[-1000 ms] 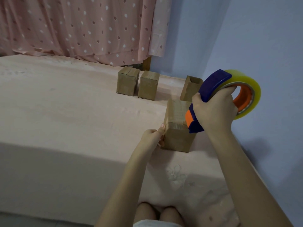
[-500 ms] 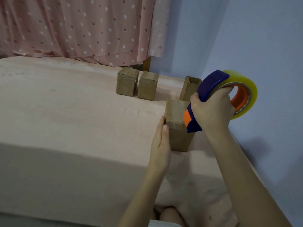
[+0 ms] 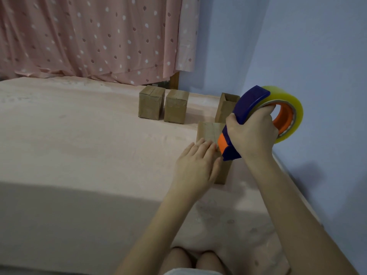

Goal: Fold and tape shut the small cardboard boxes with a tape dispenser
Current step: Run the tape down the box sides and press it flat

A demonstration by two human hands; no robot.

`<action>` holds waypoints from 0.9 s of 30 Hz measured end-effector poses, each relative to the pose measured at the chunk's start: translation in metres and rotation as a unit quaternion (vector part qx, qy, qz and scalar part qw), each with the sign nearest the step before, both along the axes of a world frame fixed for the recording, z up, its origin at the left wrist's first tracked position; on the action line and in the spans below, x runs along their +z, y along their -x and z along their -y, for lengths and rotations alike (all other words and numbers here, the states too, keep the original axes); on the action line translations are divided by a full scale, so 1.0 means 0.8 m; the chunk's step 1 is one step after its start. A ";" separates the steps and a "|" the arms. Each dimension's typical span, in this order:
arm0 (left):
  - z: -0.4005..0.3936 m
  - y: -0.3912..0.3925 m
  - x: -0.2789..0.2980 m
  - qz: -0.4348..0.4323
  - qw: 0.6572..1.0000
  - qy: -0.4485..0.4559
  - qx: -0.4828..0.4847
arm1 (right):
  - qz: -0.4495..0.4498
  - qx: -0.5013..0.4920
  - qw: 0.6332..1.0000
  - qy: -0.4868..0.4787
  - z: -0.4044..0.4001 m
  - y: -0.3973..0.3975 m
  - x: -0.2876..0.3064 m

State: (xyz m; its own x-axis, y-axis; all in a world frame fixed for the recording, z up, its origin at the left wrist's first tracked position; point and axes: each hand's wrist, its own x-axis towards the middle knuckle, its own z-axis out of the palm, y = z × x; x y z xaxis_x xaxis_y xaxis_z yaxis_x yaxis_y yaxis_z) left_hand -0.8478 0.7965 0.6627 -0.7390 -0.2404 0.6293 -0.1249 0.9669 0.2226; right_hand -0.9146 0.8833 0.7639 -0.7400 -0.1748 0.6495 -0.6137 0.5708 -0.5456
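Nearby, left hand (image 3: 195, 164) fingers flat on closed box (image 3: 208, 132), right hand (image 3: 252, 133) fingers around dispenser (image 3: 250, 105).

Bare forearms, bare knees (image 3: 190, 259), pale shorts hem (image 3: 186, 271).

A home bedroom: pink-sheeted bed (image 3: 79, 145), spotted pink curtain (image 3: 89, 36), and pale blue walls (image 3: 297, 46).

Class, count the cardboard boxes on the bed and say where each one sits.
4: two closed boxes side by side near the curtain, one open box by the wall, one box under both hands. None seems hidden.
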 end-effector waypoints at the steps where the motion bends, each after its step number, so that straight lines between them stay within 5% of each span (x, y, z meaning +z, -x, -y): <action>1: 0.001 0.000 0.001 0.000 1.000 0.007 0.007 | 0.005 0.004 1.000 0.012 -0.001 0.002 0.000; 15: -0.002 0.000 0.012 0.000 0.998 0.058 0.040 | 0.121 0.058 0.942 0.308 -0.050 0.040 0.009; 21: -0.007 0.003 0.010 0.012 0.995 0.082 0.058 | 0.121 0.033 0.934 0.333 -0.062 0.050 -0.001; 27: -0.005 0.006 0.010 0.027 0.994 0.085 0.057 | 0.057 0.000 0.975 0.216 -0.053 0.050 -0.018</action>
